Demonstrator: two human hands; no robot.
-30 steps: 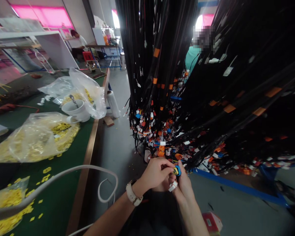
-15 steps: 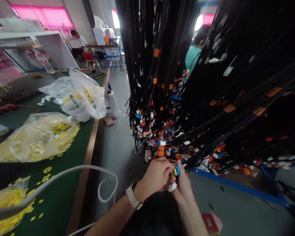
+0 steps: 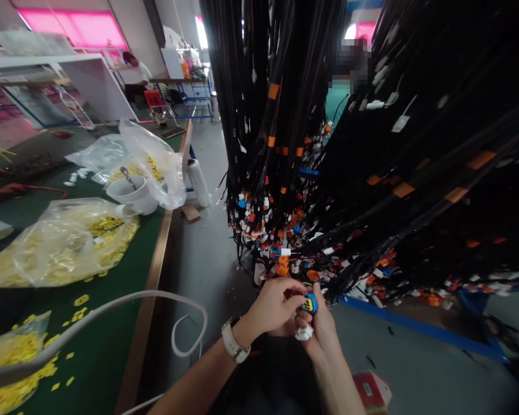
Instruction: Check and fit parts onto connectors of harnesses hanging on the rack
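Note:
In the head view my right hand (image 3: 324,325) is closed around a blue connector (image 3: 315,304) with a yellow, black-holed insert on its face. My left hand (image 3: 277,305), with a white-strapped watch (image 3: 234,341) at the wrist, meets it from the left. Its thumb and forefinger press at the connector's edge. A white connector (image 3: 304,332) sticks out below, by the curled fingers of my right hand. Just behind both hands hang the ends of the black wire harnesses (image 3: 281,173), with many orange, white and blue connectors.
To my left, a green-topped table (image 3: 108,323) carries a bag of yellow pieces (image 3: 69,242), a white mug (image 3: 134,193) and scattered yellow pieces. A pale hose (image 3: 155,295) arches across its edge. A blue rack bar (image 3: 415,328) runs low right. A person (image 3: 337,104) stands behind the harnesses.
My left thumb and forefinger have shifted on the blue connector, and more of its yellow face shows. The white connector has turned slightly and sits a little lower.

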